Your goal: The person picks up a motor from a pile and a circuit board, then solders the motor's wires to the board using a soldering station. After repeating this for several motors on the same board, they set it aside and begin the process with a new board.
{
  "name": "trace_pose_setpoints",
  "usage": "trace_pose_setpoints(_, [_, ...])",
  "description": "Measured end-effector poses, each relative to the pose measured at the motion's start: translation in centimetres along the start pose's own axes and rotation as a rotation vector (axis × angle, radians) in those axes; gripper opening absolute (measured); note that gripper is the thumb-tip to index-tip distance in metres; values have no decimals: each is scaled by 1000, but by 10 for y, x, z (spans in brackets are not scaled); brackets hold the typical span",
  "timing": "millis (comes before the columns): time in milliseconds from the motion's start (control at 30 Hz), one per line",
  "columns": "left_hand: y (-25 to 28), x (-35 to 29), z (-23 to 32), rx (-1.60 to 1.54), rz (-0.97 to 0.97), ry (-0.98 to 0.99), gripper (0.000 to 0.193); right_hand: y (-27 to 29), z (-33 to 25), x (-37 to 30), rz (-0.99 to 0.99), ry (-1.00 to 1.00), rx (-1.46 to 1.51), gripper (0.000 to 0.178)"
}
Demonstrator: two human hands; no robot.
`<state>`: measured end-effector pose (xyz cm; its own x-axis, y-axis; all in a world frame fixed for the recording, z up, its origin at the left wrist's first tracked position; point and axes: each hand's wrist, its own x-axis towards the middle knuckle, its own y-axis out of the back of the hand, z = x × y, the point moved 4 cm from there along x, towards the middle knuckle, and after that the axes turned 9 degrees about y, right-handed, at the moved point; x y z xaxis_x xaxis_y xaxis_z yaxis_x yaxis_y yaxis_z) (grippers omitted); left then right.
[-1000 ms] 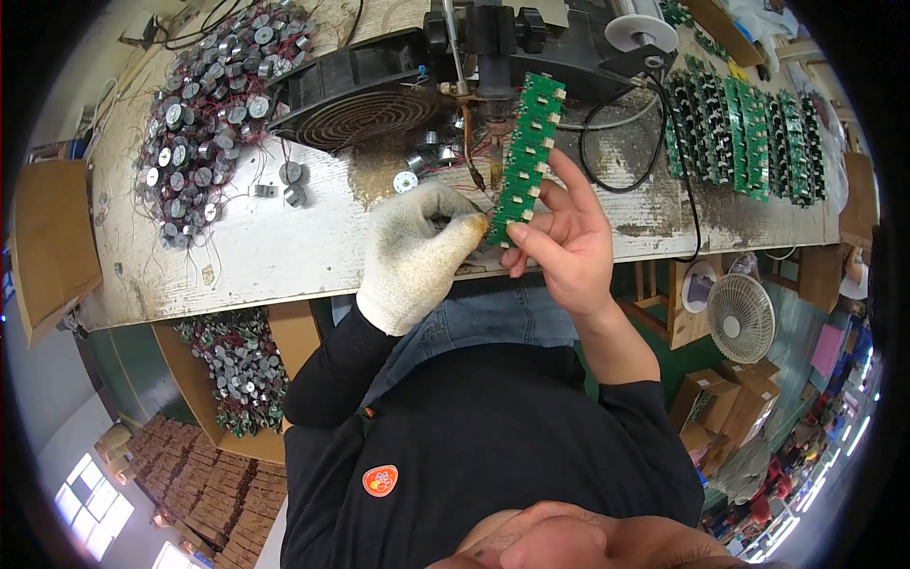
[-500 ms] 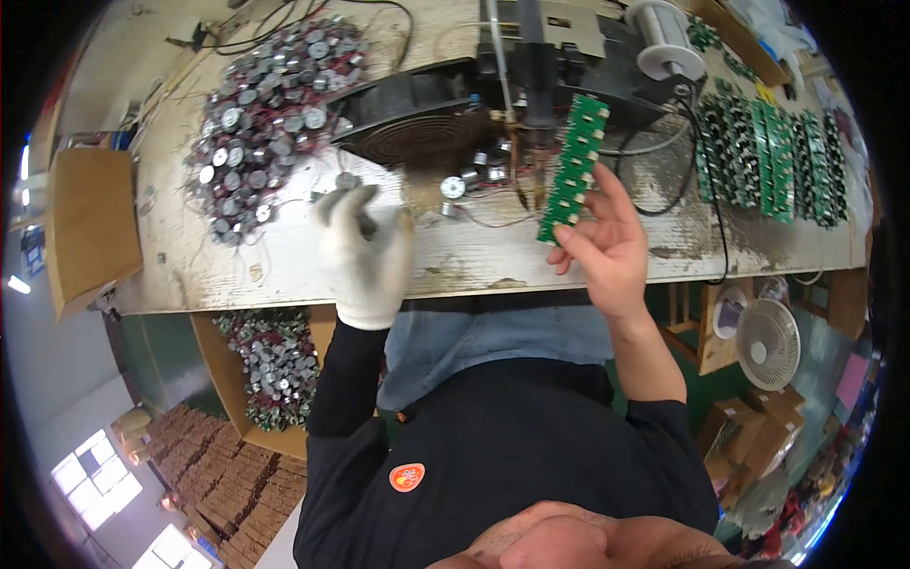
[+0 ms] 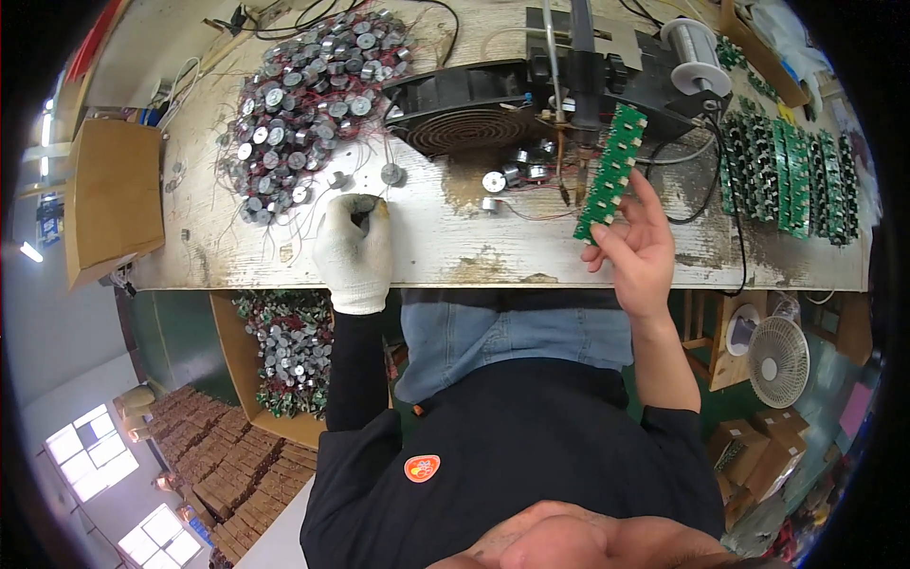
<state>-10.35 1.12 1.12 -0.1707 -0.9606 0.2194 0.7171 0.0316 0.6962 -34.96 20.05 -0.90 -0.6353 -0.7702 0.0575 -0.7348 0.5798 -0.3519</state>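
Observation:
My left hand (image 3: 353, 248), in a white glove with darkened fingertips, rests over the bench just in front of the pile of small round motors (image 3: 284, 123). Its fingers are curled closed, and whatever they may pinch is hidden. Beyond the knuckles lie a loose motor (image 3: 391, 174) and a smaller one (image 3: 336, 178). My bare right hand (image 3: 642, 248) grips the lower end of a long green circuit board strip (image 3: 614, 169) between thumb and fingers. The strip is tilted upright, its small pale components showing. Left of the strip, several motors (image 3: 495, 181) with red wires sit below a soldering stand (image 3: 585, 90).
A black fan (image 3: 464, 109) stands at the back, left of the stand. A solder wire spool (image 3: 695, 57) is at back right. Rows of green board strips (image 3: 791, 180) lie on the right. A cardboard box (image 3: 116, 204) stands at the left edge; another box (image 3: 235, 356) of motors is below the bench.
My left hand's fingers have gone from spread to curled. The whole view has shifted, so the bench appears further right; the right hand still holds the board strip in a similar pose.

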Motion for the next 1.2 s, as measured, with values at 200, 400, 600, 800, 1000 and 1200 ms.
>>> trace_pose_setpoints(200, [12, -4, -4, -482, -32, 62, 10, 2, -3, 0, -17, 30, -3, 69])
trace_pose_setpoints(400, [1, -28, 33, -665, -254, 395, 23, -1, -1, 0, -36, 15, 12, 75])
trace_pose_setpoints(600, [-29, -43, 35, -889, -455, 562, 36, 0, 0, -1, -72, 5, 27, 74])
trace_pose_setpoints(800, [-43, -54, 59, -800, -694, 515, 26, 1, 2, -2, -62, -32, 65, 69])
trace_pose_setpoints(1000, [-60, -66, 78, -913, -813, 610, 21, -2, -5, -2, -77, -45, 61, 67])
trace_pose_setpoints(1200, [-71, -62, 93, -732, -875, 524, 15, -5, -7, 0, -76, -59, 113, 65])
